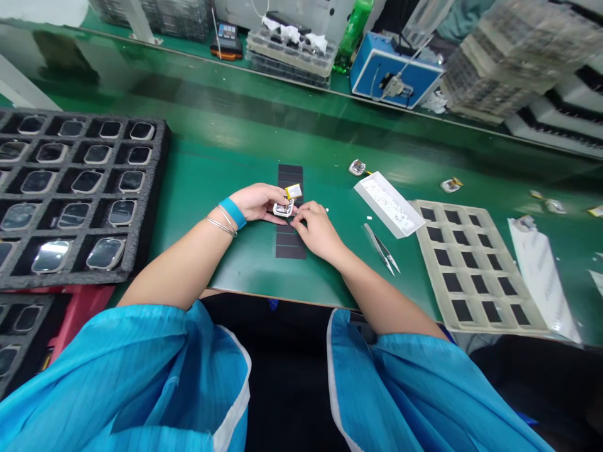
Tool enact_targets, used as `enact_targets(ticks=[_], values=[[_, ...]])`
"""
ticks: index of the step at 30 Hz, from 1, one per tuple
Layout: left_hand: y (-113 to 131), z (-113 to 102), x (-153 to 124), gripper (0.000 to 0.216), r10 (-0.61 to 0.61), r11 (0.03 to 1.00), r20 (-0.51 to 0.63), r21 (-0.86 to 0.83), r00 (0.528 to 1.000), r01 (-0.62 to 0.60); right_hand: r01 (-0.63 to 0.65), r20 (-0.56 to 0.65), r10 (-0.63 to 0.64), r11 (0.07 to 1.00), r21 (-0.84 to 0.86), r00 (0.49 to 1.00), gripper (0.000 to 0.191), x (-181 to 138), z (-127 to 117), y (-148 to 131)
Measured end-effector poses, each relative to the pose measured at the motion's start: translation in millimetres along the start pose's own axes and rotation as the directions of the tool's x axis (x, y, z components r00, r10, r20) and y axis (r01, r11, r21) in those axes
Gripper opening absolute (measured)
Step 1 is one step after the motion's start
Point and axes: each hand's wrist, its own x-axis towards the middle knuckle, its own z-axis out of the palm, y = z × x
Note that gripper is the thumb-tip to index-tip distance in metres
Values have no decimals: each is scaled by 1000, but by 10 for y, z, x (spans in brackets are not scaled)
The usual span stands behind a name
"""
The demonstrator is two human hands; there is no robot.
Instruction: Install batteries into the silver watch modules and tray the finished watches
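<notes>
Your left hand (254, 204) is closed around a small watch part (283, 208), gripping it between thumb and fingers, directly above the middle of the black mat (290, 242). A flat yellow-edged pack (293, 191) stands out from the top of the part, just beyond your left fingertips. Your right hand (318, 232) is closed to a pinch at the near edge of the part. Whether its fingertips (296, 215) hold a separate small piece cannot be told, because the fingers hide the contact point.

For steady work, hold the part above the mat and keep both wrists low. Keep the pinch light, since the pack and its thin connections appear delicate.

Relative to the mat, the foam tray of watches (70, 194) lies to the left. To the right are the tweezers (381, 249), the white box of small white pieces (389, 204), and the beige tray with black pads (471, 267). Two more small watch parts (357, 167) lie beyond the box, on the far side of the counter (245, 276). If fine placement is needed, the tweezers are within reach of your right hand.
</notes>
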Motion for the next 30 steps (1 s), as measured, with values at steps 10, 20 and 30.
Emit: enact_targets(ticks=[10, 20, 30], values=[[16, 139, -70, 9, 45, 999, -90, -1, 995, -45, 274, -251, -217, 937, 218, 943, 9, -125, -364, -94], [-79, 452, -117, 12, 147, 989, -190, 54, 971, -139, 36, -173, 112, 734, 678, 978, 33, -16, -239, 4], [-94, 468, -109, 10, 142, 990, -196, 37, 970, -138, 35, -170, 111, 732, 681, 979, 27, -14, -195, -10]])
